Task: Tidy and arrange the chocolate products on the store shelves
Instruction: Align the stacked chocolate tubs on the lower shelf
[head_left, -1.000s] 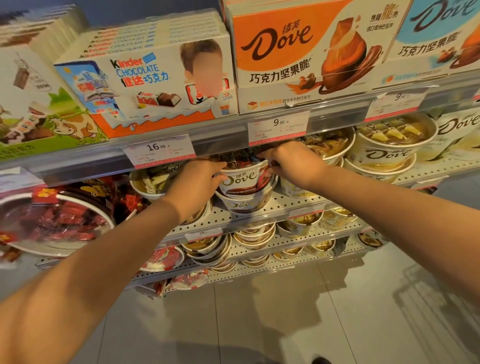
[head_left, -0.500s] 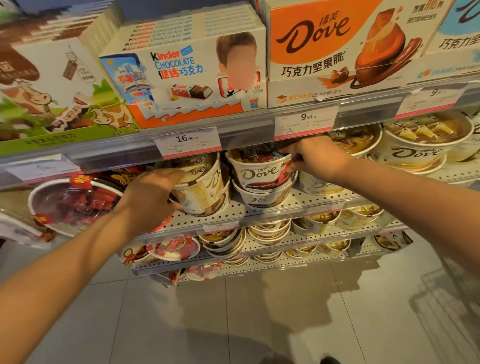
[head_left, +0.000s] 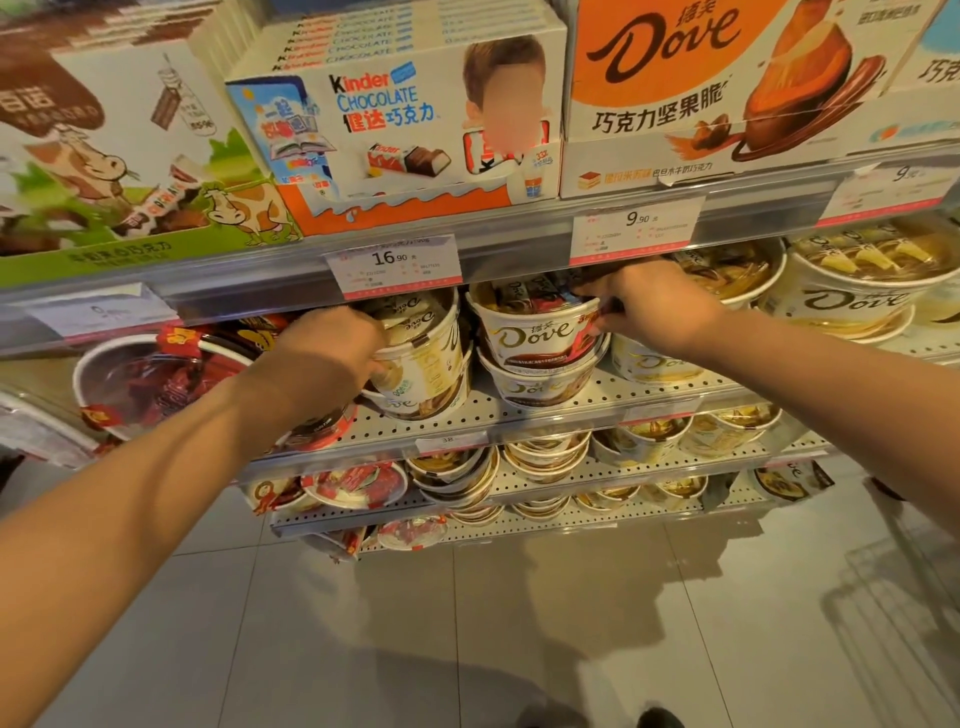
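On the perforated shelf (head_left: 613, 395) stand stacks of two Dove chocolate tubs. My left hand (head_left: 332, 348) grips the left side of the cream-coloured upper tub (head_left: 421, 338), which tilts to the right on the tub below it (head_left: 421, 400). My right hand (head_left: 649, 306) pinches the right rim of the white-and-brown Dove tub (head_left: 530, 332) that sits on another tub (head_left: 540, 384) at the shelf's middle. More Dove tubs (head_left: 852, 296) stand to the right.
Above are a Kinder Chocolate display box (head_left: 405, 130) and an orange Dove box (head_left: 727, 78), with price tags (head_left: 392, 262) on the rail. A red-lidded tub (head_left: 150, 379) sits at the left. Lower shelves (head_left: 519, 512) hold several more tubs; grey floor tiles lie below.
My left hand moved from the middle Dove tub to the cream tub on its left and now grips it. My right hand stays at the middle tub's right rim. The view shifted left.
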